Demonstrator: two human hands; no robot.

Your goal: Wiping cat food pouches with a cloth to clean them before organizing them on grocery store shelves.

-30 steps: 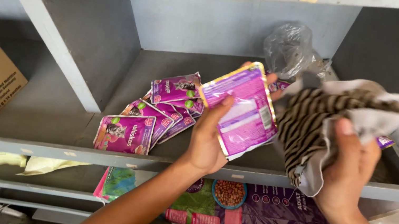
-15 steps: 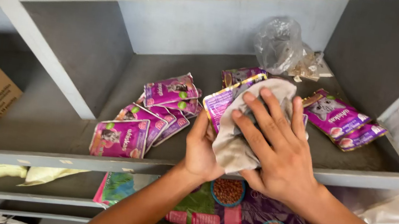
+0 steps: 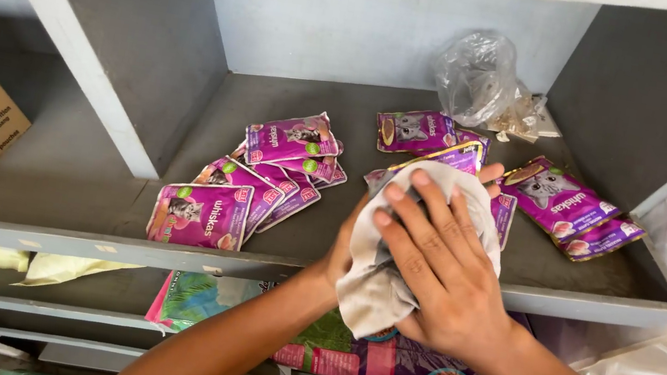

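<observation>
While pressed flat over the cloth (image 3: pixel 392 268), right hand (image 3: pixel 441 271) open, fingers (image 3: pixel 419 210) spread up and left, clamping nothing. Left hand (image 3: pixel 340 256) mostly hidden beneath, gripping a purple pouch (image 3: pixel 454 155) sandwiched under the cloth; closure only partly visible. Pouch's long axis tilted up-right, top edge poking out beyond the fingertips, above the shelf (image 3: pixel 591 304) front. Half a second back much the same; a second back, cloth bunched in the right hand, apart from the pouch.
</observation>
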